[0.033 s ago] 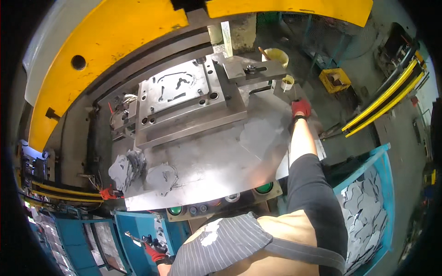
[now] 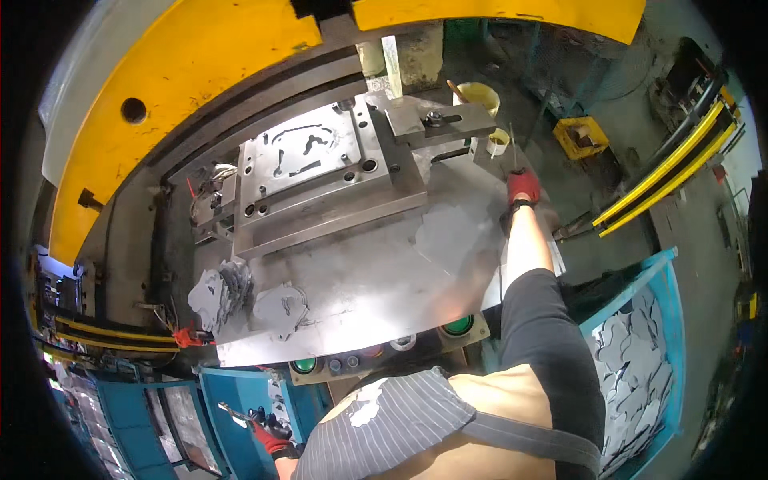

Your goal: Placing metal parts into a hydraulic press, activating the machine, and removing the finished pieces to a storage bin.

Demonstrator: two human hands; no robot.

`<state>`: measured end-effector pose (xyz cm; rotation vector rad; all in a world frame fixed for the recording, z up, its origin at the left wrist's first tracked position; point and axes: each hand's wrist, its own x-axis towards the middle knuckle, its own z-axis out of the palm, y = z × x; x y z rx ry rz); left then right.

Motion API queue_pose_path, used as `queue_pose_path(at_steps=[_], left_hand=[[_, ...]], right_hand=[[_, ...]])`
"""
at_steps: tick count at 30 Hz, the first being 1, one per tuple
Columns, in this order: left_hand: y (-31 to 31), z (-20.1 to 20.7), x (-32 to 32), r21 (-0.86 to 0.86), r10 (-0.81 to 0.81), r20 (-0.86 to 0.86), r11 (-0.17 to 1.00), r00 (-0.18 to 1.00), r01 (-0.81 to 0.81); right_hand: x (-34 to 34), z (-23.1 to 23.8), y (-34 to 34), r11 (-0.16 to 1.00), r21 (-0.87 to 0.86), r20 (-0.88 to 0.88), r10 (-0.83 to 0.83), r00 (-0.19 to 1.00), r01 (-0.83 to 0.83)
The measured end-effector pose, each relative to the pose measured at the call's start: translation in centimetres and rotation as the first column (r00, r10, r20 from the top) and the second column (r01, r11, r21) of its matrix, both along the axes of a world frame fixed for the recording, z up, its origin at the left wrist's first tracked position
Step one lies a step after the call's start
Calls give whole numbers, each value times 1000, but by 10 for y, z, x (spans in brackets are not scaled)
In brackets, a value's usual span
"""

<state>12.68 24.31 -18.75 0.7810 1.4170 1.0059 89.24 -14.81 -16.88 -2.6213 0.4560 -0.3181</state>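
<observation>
My right hand (image 2: 524,188), in a red glove, reaches to the right edge of the metal table (image 2: 360,280). Its fingers are closed round a thin rod-like tool (image 2: 514,148) that points away from me, beside a small pale cup (image 2: 498,142). Low at the left, my left hand (image 2: 272,436), in a red and black glove, grips a slim metal tool (image 2: 232,413); its exact kind is unclear. Beyond the table's middle lies a steel die (image 2: 336,196) with a bright cut-out plate (image 2: 308,148) on top. Flat grey metal pieces (image 2: 280,312) lie at the table's near left, beside an uneven stack (image 2: 228,296).
Overhead curves a yellow press frame (image 2: 208,64). Green buttons (image 2: 458,325) line the panel below the table. A blue bin (image 2: 668,352) at right holds many metal pieces. A larger pale bucket (image 2: 480,98) and a yellow crate (image 2: 582,138) stand beyond. Yellow bars (image 2: 668,180) rise at right.
The thin tool in my right hand shows more plainly, standing out beyond the glove. The tool in my left hand has tilted slightly. The metal pieces have not moved.
</observation>
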Motion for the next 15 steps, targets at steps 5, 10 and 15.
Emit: queue_pose_path(at_steps=[5,10,15], left_hand=[[7,-36,3,98,-65,93,994,994,56],[16,-57,17,83,-194,44,978,980,190],[22,-45,29,137,-336,-332,907,882,397]], right_hand=[[-2,28,-41,991,111,-31,78,997,-74],[-11,85,-61,934,-225,-67,270,960,-278],[20,95,-41,762,-514,27,473,881,-394]])
